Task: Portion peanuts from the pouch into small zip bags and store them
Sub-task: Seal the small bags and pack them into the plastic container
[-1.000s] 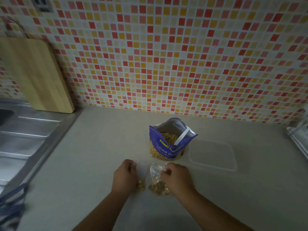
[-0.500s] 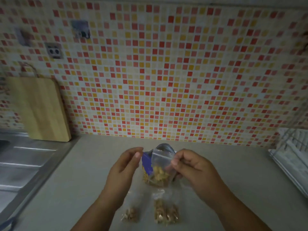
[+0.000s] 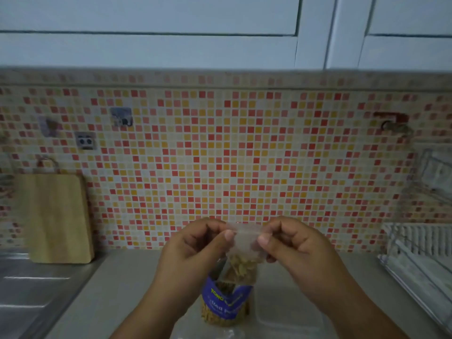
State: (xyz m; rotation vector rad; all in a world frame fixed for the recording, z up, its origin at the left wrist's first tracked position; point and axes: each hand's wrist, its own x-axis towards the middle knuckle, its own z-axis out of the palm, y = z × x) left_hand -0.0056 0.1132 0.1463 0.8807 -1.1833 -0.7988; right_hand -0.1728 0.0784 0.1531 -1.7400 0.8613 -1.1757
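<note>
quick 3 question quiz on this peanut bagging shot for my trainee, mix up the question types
1. True or false: the left hand and right hand both pinch the top of the small zip bag.
2. What shows just below the held bag? A kettle, B blue peanut pouch, C bowl.
3. Fill in: the cutting board stands against the tiled wall, to the person's ___.
Key: 1 true; 2 B; 3 left.
</note>
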